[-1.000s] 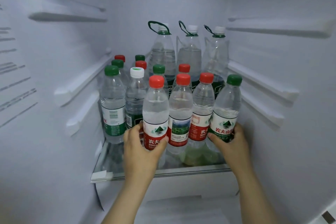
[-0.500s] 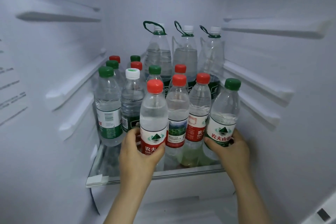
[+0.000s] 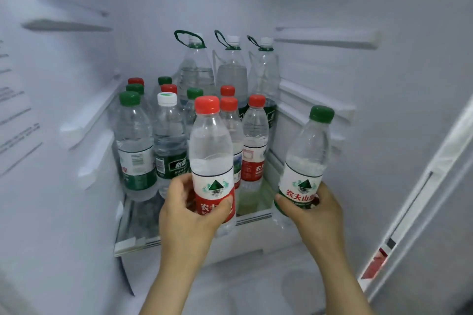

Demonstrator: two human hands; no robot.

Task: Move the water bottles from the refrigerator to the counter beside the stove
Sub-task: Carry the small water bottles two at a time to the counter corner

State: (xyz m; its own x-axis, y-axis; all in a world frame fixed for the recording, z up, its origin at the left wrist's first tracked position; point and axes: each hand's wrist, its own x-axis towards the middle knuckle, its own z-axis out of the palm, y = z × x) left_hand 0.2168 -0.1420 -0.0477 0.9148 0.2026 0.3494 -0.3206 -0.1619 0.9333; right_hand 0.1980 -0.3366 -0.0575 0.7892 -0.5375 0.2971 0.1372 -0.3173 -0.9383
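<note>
While my left hand (image 3: 189, 215) grips the red-capped bottle (image 3: 212, 161) and my right hand (image 3: 317, 210) the green-capped bottle (image 3: 307, 158) at the front edge of the shelf (image 3: 138, 243), I'd draw both straight back, upright.

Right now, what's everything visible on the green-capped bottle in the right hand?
The green-capped bottle is clear plastic with its cap on and water reaching just above the label. The label is white with a green mountain logo, red Chinese characters and a green lower band. The bottle tilts, top leaning right, by the right front end of the shelf, seemingly lifted off it. The right hand grips it round the label. No other bottle touches it.
</note>
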